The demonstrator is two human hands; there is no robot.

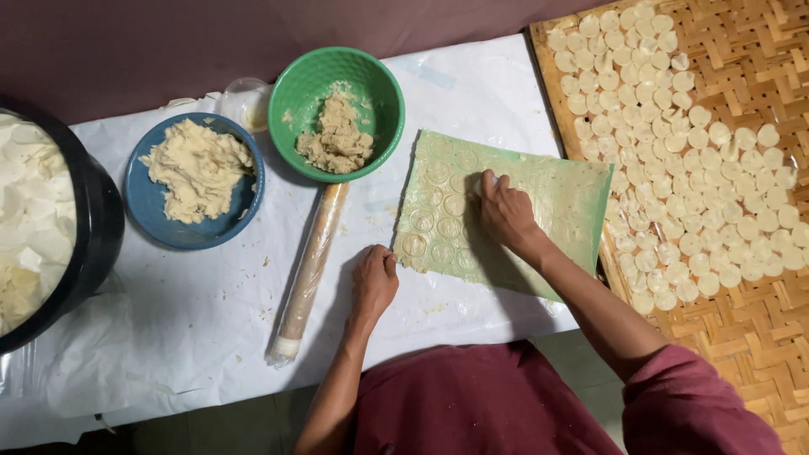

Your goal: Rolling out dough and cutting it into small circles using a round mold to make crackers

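Your right hand (504, 211) presses a small round cutter, fingers bunched, into the green dough sheet (506, 215) near you; your left hand (372, 282), fingers curled, pins its left edge. Rings mark the left half, the right half is uncut, and many discs (674, 160) fill the woven tray (758, 337).

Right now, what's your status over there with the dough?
Left hand pinning dough sheet edge. Right hand pressing on sheet, cutting rounds. Rolling pin beside, clear.
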